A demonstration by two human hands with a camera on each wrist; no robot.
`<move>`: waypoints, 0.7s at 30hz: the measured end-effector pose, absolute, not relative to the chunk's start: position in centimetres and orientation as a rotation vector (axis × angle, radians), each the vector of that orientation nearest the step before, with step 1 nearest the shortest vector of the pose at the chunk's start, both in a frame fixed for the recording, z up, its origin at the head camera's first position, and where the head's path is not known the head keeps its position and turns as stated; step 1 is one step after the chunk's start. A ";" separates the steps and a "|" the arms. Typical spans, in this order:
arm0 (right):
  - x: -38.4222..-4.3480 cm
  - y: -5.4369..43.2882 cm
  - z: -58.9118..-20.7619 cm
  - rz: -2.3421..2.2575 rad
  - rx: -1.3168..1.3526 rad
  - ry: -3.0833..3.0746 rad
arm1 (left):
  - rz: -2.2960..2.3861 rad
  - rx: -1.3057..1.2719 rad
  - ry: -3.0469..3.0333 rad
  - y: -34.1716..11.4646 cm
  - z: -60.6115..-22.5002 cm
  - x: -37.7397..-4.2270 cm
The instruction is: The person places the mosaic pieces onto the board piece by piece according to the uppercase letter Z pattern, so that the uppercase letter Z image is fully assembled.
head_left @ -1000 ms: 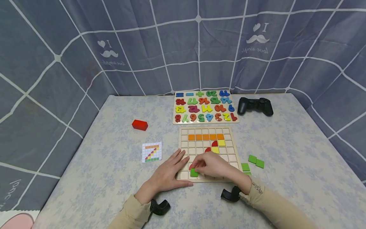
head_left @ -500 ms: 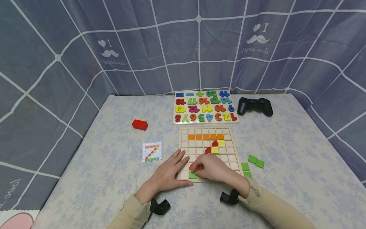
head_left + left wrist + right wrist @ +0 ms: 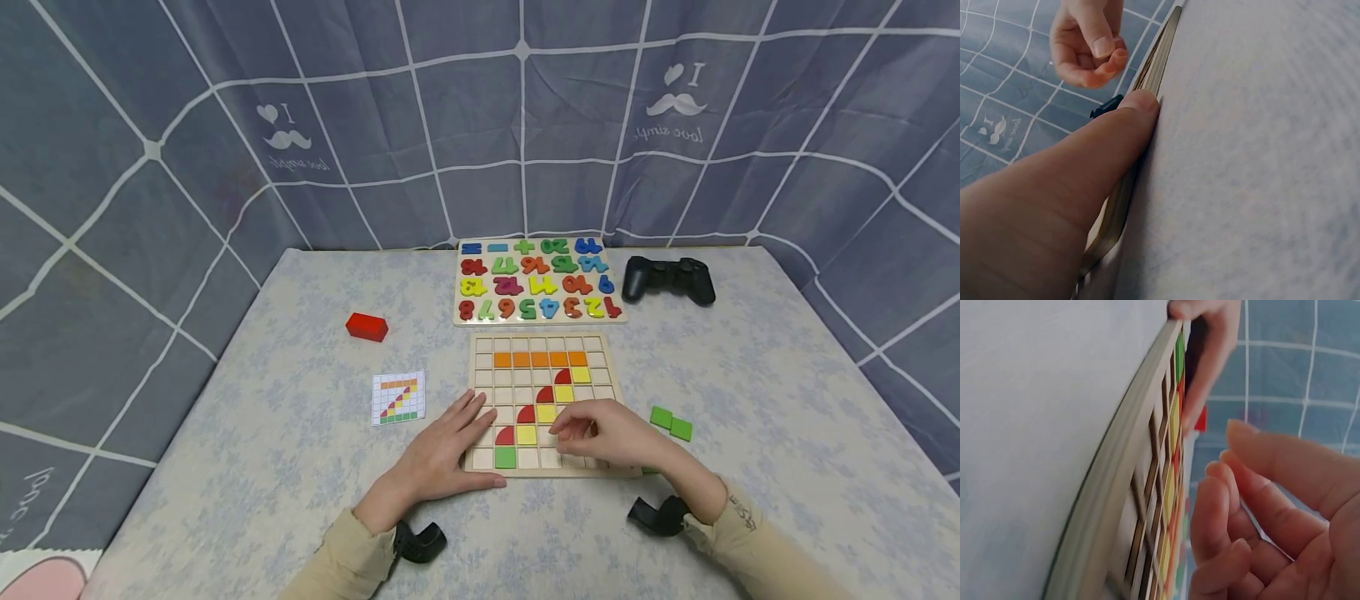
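My left hand [image 3: 444,450] rests along the left edge of a wooden grid board [image 3: 585,471], fingers spread over its border and thumb against the near edge. Above the board's right half hangs my right hand [image 3: 609,432], fingers loosely curled; the right wrist view shows nothing between thumb and fingertips. A green square tile [image 3: 506,457] sits in a cell of the nearest row. Red quarter-circle pieces [image 3: 506,435] and yellow squares [image 3: 527,435] run diagonally up to an orange row [image 3: 540,359]. Two loose green tiles [image 3: 681,429] lie right of the board; others are mostly hidden behind my right hand.
A pattern card [image 3: 398,398] lies left of the board, with a red block [image 3: 367,327] beyond it. Behind the board is a number puzzle [image 3: 538,282], and a black game controller [image 3: 669,279] stands at its right. A grey curtain [image 3: 465,117] surrounds the table.
The green tile was pinched by my right hand, settled into its cell and was let go. My right hand then moved right, uncovering more red and yellow pieces. My left hand stayed put.
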State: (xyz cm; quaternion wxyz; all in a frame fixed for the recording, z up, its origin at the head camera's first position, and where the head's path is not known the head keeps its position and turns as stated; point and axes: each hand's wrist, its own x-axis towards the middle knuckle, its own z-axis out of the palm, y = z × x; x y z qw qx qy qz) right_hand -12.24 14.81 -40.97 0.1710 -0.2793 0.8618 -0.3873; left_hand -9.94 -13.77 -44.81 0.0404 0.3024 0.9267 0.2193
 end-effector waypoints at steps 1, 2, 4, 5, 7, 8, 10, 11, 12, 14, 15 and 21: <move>-12.2 15.3 -41.0 -1.110 -0.784 2.436 | 0.671 0.928 2.839 -13.8 -44.8 -9.9; -12.2 15.9 -41.1 -1.126 -0.775 2.424 | 0.671 0.930 2.838 -13.8 -44.8 -9.9; -12.1 16.9 -41.1 -1.162 -0.750 2.399 | 0.674 0.937 2.838 -13.8 -44.8 -9.9; -12.1 17.4 -41.1 -1.175 -0.736 2.391 | 0.676 0.941 2.838 -13.8 -44.8 -10.0; -12.1 18.2 -41.0 -1.200 -0.707 2.384 | 0.673 0.946 2.842 -13.8 -44.8 -10.0; -12.1 18.6 -40.9 -1.213 -0.691 2.384 | 0.673 0.949 2.843 -13.8 -44.8 -10.0; -12.2 19.4 -40.8 -1.239 -0.668 2.381 | 0.668 0.951 2.846 -13.8 -44.9 -10.0; -12.3 19.7 -40.7 -1.248 -0.662 2.389 | 0.665 0.951 2.846 -13.8 -44.9 -10.0; -12.3 20.0 -40.5 -1.258 -0.658 2.395 | 0.665 0.953 2.845 -13.8 -44.9 -10.0; -12.5 20.7 -40.4 -1.265 -0.632 2.414 | 0.665 0.954 2.845 -13.8 -44.9 -10.0; -12.6 21.0 -40.4 -1.266 -0.621 2.424 | 0.665 0.953 2.844 -13.8 -44.9 -10.0; -13.2 23.0 -40.3 -1.244 -0.524 2.489 | 0.658 0.945 2.848 -13.8 -45.0 -10.0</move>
